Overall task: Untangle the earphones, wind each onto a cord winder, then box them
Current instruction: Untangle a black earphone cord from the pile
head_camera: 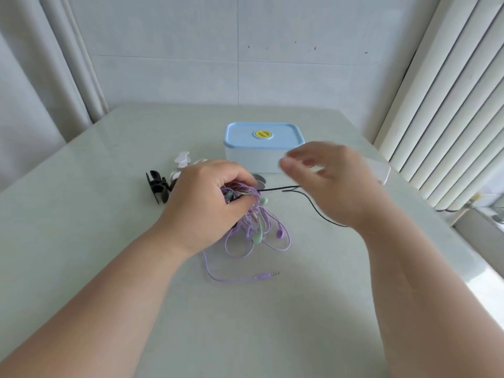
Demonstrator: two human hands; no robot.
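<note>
Several lilac, mint and black earphones (257,235) tangled, gripped by left hand (203,205); right hand (331,184) blurred, hold unclear.

One head-worn wide-angle camera looks forward and down at the table (81,214) from nearby.

One lidded box (264,148), one tangle of earphones (256,222); one black cord winder (157,186), one purple plug (268,275)
</note>
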